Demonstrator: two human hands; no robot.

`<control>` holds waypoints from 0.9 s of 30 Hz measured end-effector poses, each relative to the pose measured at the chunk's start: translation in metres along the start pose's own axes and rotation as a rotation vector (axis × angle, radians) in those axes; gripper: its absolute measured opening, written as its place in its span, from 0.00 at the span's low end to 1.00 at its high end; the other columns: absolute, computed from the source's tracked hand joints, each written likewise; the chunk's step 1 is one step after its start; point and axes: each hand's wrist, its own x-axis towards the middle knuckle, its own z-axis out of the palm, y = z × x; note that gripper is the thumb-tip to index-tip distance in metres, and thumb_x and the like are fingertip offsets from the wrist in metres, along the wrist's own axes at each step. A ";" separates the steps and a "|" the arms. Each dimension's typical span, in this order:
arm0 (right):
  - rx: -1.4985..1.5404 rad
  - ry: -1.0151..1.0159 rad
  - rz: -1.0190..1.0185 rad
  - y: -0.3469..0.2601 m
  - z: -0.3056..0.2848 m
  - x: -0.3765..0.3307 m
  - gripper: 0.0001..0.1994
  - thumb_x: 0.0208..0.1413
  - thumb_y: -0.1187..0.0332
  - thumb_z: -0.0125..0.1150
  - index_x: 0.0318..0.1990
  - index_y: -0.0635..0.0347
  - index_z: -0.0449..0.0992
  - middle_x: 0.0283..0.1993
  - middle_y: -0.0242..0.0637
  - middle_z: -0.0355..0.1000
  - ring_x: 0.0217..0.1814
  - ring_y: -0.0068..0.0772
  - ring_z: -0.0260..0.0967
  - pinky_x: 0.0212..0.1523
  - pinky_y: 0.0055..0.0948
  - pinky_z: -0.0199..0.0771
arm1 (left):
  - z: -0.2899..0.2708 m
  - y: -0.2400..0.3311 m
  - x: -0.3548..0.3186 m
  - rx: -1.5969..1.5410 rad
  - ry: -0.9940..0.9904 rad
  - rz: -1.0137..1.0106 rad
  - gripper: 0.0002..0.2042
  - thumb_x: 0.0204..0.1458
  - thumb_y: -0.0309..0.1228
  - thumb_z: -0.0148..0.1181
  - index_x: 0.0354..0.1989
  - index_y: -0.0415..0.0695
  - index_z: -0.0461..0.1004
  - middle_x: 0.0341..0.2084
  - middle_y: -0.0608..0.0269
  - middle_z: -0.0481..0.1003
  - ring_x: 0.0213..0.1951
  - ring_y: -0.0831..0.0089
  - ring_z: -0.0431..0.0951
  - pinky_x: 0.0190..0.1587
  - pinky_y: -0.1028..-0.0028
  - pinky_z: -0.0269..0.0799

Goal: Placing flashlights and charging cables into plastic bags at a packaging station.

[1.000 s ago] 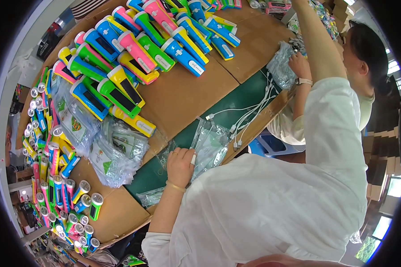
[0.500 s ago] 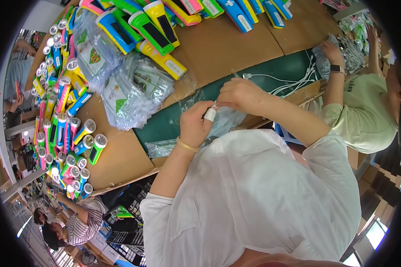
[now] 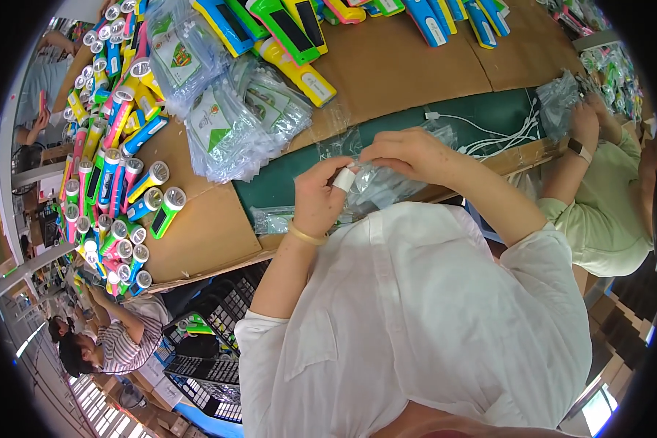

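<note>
My left hand [image 3: 320, 193], with white tape round one finger and a band at the wrist, is closed in a pinch at the table's near edge. Close beside it, my right hand [image 3: 410, 155] is closed too, its fingers bent down toward the left thumb. Between and below them bunches a clear plastic bag [image 3: 381, 186], pinched at its upper edge; anything inside it is hard to make out. Beyond the left hand lies a pile of clear printed bags [image 3: 223, 128]. White charging cables [image 3: 493, 135] lie on the green surface right of my hands.
Many colourful flashlights [image 3: 109, 182] crowd the left side, and more [image 3: 292, 33] lie on the cardboard [image 3: 409, 69] at the back. A co-worker's hand [image 3: 585, 124] is at clear bags on the right. A black crate [image 3: 215, 372] stands below the table's left edge.
The whole view has shifted, so the table sits higher and further right. My right fingers have curled down closer to the left hand. The co-worker's hands have moved at the bags.
</note>
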 end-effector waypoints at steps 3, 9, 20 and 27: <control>-0.023 -0.063 -0.035 0.001 -0.008 -0.002 0.17 0.51 0.80 0.66 0.48 0.53 0.80 0.37 0.36 0.75 0.36 0.44 0.76 0.34 0.36 0.75 | -0.003 -0.002 -0.004 -0.044 0.008 -0.038 0.08 0.53 0.20 0.65 0.42 0.39 0.81 0.30 0.57 0.81 0.29 0.73 0.80 0.34 0.75 0.75; -0.041 -0.071 -0.018 0.000 -0.015 -0.003 0.12 0.54 0.74 0.66 0.45 0.52 0.79 0.37 0.34 0.76 0.37 0.45 0.76 0.35 0.39 0.76 | -0.005 0.003 -0.008 -0.094 -0.019 -0.120 0.07 0.56 0.21 0.64 0.43 0.37 0.80 0.33 0.62 0.81 0.34 0.78 0.79 0.40 0.78 0.75; -0.130 0.042 0.357 0.063 -0.096 -0.011 0.18 0.55 0.63 0.71 0.52 0.56 0.79 0.49 0.39 0.79 0.41 0.40 0.78 0.40 0.36 0.77 | -0.010 0.010 0.000 0.180 -0.186 0.258 0.07 0.46 0.20 0.65 0.34 0.43 0.80 0.36 0.58 0.80 0.30 0.62 0.79 0.34 0.69 0.75; -1.192 0.755 0.208 0.092 -0.121 0.069 0.13 0.68 0.65 0.59 0.53 0.64 0.76 0.33 0.31 0.74 0.32 0.22 0.71 0.32 0.25 0.72 | 0.013 0.025 0.008 0.098 -0.393 0.544 0.10 0.39 0.18 0.63 0.32 0.43 0.78 0.41 0.61 0.80 0.35 0.60 0.81 0.36 0.67 0.77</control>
